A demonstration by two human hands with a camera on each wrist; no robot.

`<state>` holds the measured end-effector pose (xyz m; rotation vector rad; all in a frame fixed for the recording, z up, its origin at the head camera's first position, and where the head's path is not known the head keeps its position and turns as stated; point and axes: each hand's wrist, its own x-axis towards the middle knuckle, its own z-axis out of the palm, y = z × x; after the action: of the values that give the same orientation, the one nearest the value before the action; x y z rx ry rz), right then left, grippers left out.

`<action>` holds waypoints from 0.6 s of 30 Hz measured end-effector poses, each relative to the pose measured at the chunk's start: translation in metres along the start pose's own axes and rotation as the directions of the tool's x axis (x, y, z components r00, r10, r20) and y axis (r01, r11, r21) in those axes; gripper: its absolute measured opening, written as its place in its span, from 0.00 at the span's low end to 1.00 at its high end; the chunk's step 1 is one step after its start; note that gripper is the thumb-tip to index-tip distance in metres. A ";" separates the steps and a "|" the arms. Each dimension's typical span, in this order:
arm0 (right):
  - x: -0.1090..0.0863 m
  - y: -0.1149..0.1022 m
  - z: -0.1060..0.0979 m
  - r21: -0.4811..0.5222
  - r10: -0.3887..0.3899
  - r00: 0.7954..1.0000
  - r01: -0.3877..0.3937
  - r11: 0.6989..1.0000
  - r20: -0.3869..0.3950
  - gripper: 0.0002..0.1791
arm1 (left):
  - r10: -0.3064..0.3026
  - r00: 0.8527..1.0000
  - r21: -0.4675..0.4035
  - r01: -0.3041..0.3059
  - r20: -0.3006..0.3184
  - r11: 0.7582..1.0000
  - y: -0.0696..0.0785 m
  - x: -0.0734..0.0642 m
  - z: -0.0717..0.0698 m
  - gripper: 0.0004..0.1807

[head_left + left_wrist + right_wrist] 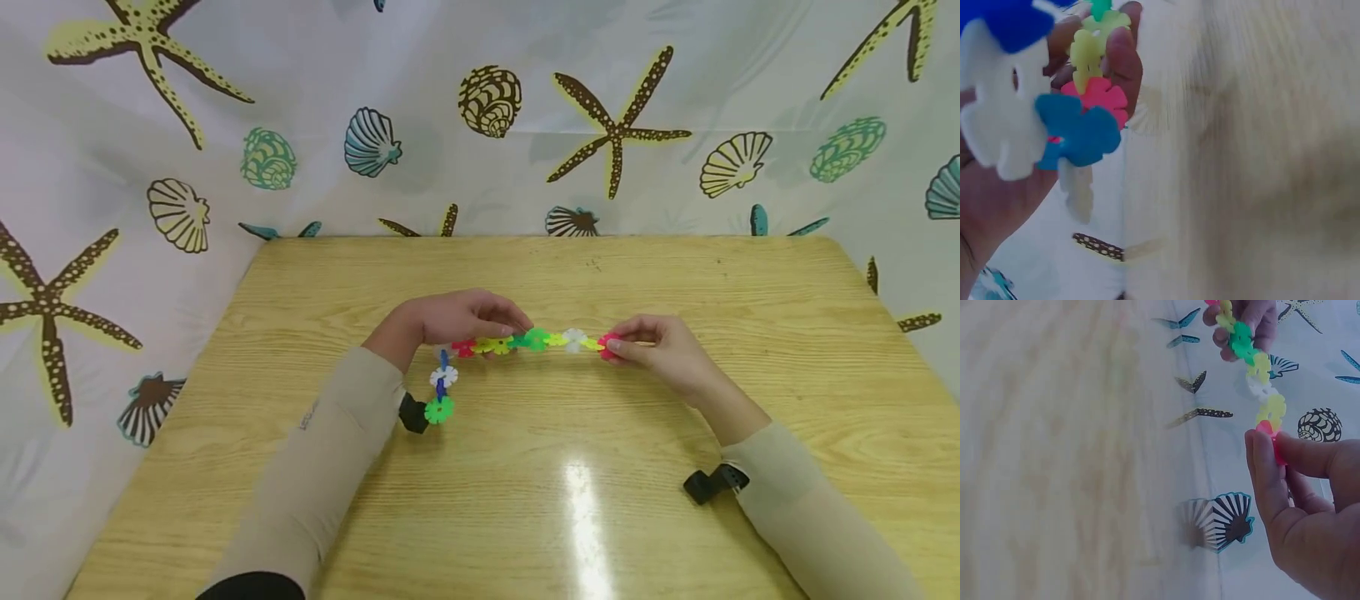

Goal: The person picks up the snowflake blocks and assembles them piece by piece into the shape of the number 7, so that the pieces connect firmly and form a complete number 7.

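Note:
A chain of interlocked plastic flower discs (536, 339) in several colours stretches between both hands. My left hand (468, 317) pinches it near the yellow and green discs, thumb in front. From that hand a tail with a white disc (444, 377) and a green end disc (439, 409) hangs down. In the left wrist view, a blue disc (1079, 131) and a pink disc (1100, 100) show close up beside the palm. My right hand (667, 354) pinches the pink end disc (608, 347) between thumb and fingers, as the right wrist view also shows.
Beneath the hands lies a wood-grain table (487, 500). A white cloth (435, 50) printed with starfish and shells hangs behind it and along its sides. Small black cameras (699, 487) are strapped at both wrists.

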<state>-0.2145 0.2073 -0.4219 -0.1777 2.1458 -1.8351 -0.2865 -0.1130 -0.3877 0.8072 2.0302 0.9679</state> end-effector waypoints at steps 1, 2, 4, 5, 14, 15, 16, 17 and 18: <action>-0.003 0.000 0.000 0.006 0.006 1.000 -0.006 1.000 -0.005 0.17 | 0.007 1.000 0.044 -0.007 0.006 0.999 0.003 0.004 -0.003 0.19; -0.005 0.000 0.000 0.018 0.015 1.000 -0.015 1.000 -0.013 0.17 | 0.012 1.000 0.082 -0.013 0.010 0.997 0.007 0.007 -0.007 0.19; -0.009 -0.001 0.000 0.032 0.025 0.999 -0.025 0.999 -0.028 0.17 | 0.023 0.999 0.159 -0.028 0.033 0.987 0.014 0.016 -0.013 0.18; -0.012 0.000 0.000 0.045 0.037 0.999 -0.036 0.998 -0.036 0.17 | 0.038 0.998 0.206 -0.047 0.045 0.977 0.018 0.021 -0.016 0.18; -0.032 0.007 0.007 0.166 0.099 0.990 -0.082 0.983 -0.099 0.18 | 0.148 0.988 0.444 -0.151 0.042 0.883 0.028 0.070 -0.017 0.15; -0.034 0.008 0.009 0.175 0.112 0.988 -0.093 0.980 -0.104 0.18 | 0.155 0.987 0.461 -0.155 0.037 0.874 0.029 0.074 -0.016 0.15; -0.036 0.009 0.012 0.184 0.127 0.986 -0.106 0.977 -0.106 0.18 | 0.163 0.986 0.474 -0.159 0.032 0.866 0.030 0.079 -0.014 0.15; -0.038 0.010 0.014 0.194 0.143 0.984 -0.120 0.974 -0.109 0.18 | 0.171 0.985 0.486 -0.163 0.028 0.859 0.030 0.084 -0.012 0.15; -0.039 0.010 0.016 0.197 0.156 0.982 -0.133 0.971 -0.108 0.18 | 0.176 0.984 0.498 -0.164 0.025 0.851 0.029 0.088 -0.011 0.14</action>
<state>-0.1711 0.2053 -0.4282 0.1345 1.9872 -1.9946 -0.3359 -0.0335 -0.3890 1.2728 2.2931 0.5352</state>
